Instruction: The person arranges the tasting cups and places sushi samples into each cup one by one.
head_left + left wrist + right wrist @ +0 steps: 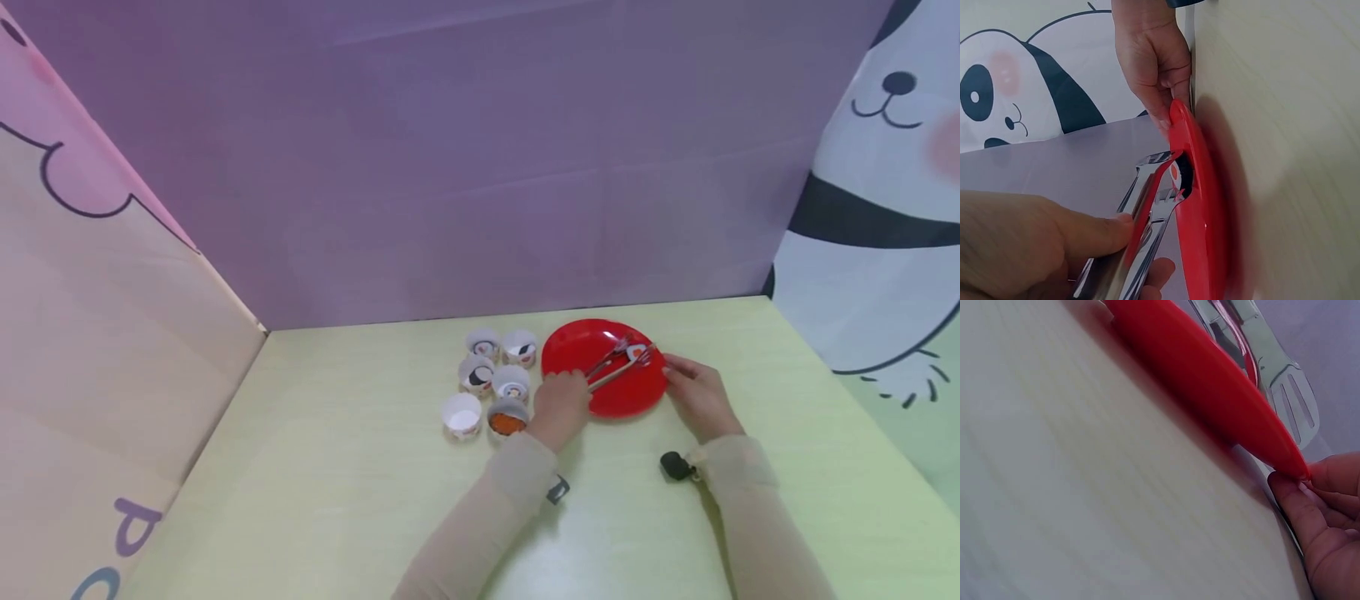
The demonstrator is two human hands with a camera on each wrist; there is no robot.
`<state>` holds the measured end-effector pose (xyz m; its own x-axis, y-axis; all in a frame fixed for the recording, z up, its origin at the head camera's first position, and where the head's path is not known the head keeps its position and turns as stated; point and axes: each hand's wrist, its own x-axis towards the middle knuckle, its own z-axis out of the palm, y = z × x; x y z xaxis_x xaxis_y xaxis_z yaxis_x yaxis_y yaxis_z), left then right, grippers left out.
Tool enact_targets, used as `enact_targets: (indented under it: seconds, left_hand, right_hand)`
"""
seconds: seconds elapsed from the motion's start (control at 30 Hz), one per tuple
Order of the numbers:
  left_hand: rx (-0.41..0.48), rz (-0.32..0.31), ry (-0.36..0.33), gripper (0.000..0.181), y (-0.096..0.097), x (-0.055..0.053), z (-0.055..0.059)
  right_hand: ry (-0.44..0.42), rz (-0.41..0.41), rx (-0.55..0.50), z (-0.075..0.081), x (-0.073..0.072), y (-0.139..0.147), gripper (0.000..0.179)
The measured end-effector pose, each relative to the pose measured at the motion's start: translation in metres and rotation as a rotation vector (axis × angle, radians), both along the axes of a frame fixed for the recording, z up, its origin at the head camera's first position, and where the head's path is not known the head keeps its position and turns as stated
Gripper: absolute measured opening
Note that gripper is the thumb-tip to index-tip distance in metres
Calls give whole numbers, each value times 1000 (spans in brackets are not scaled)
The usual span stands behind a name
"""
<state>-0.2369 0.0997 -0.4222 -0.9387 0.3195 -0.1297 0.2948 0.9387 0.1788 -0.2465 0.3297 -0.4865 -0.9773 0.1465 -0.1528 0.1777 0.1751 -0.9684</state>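
My left hand (561,410) holds metal tongs (617,375) over a red plate (573,346). In the left wrist view, its thumb presses one arm of the tongs (1159,231). Between the slotted tips is a toy-like sushi roll piece (1186,176), black-edged and white with an orange centre; it is at the plate, and whether both tips touch it I cannot tell. My right hand (702,398) pinches the plate's right rim, thumb and fingers on either side, as the right wrist view shows at the plate's edge (1272,440).
Left of the plate stand several small white cups (461,415) in two columns. Some hold sushi-like pieces; a front one has orange contents (507,423). A black object (677,467) sits by the right wrist. A purple backdrop (480,167) rises behind the pale table (315,467).
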Motion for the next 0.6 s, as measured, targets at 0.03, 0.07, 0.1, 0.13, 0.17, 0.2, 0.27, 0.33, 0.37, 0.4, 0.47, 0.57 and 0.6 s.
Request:
enact_targets:
  seconds: [0.03, 0.07, 0.1, 0.13, 0.17, 0.2, 0.27, 0.33, 0.37, 0.4, 0.47, 0.57, 0.6]
  left_hand:
    - [-3, -4, 1, 21, -1, 0, 0]
    - [-5, -7, 2, 21, -1, 0, 1]
    - [-3, -9, 3, 22, -2, 0, 1]
    - [-1, -12, 6, 22, -2, 0, 2]
    - [5, -14, 7, 22, -3, 1, 2]
    - [8, -16, 12, 22, -4, 1, 3]
    - [23, -18, 14, 23, -7, 2, 5]
    - [37, -22, 16, 23, -10, 3, 6]
    - [45, -21, 15, 24, -12, 4, 7]
    - [49, -21, 18, 24, -14, 5, 9]
    - [52, -18, 21, 24, -18, 6, 12]
    - [31, 9, 16, 25, -23, 7, 19]
    - [23, 12, 22, 24, -25, 8, 21]
  right_hand:
    - [1, 0, -5, 0, 0, 0, 54]
    - [-1, -1, 0, 0, 0, 0, 54]
    - [-4, -1, 6, 0, 0, -1, 54]
    - [-7, 0, 9, 1, 0, -1, 54]
    - [-10, 2, 16, 1, 0, -1, 53]
    - [-16, 1, 18, 1, 0, -1, 53]
    - [-24, 2, 19, 2, 0, -2, 53]
    - [-30, 2, 6, 2, 0, -2, 53]
    - [-31, 2, -1, 2, 0, -1, 53]
    - [-33, 1, -10, 3, 0, -2, 53]
    - [-35, 2, -17, 3, 0, -1, 53]
    - [-27, 0, -13, 3, 0, -1, 54]
    - [-23, 0, -10, 3, 1, -1, 54]
